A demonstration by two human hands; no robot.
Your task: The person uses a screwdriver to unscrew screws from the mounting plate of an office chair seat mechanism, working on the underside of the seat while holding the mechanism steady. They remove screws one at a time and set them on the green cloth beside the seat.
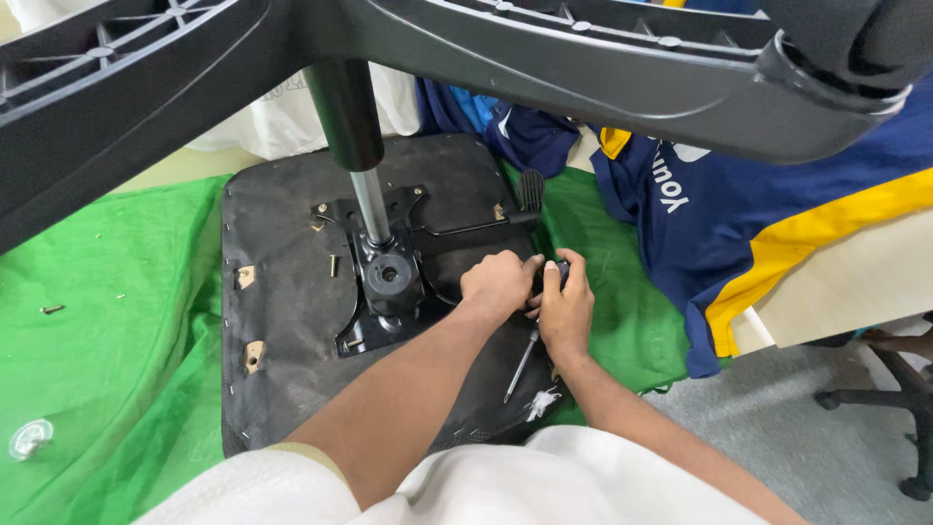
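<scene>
Left hand: my left hand is curled over the black handle at the seat's 3 o'clock edge.
Right hand: my right hand grips the black-handled metal screwdriver, shaft pointing to 7 o'clock.
Seat: the upturned black fabric chair seat lies on the green mesh cloth.

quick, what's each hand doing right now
Left hand: closed, pressed on the upturned chair seat; contents hidden.
Right hand: closed on the screwdriver.

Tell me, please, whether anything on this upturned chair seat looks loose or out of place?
Yes: a bolt lies loose on the seat underside beside the mounting plate, and another screw sits stray on the green cloth.
</scene>
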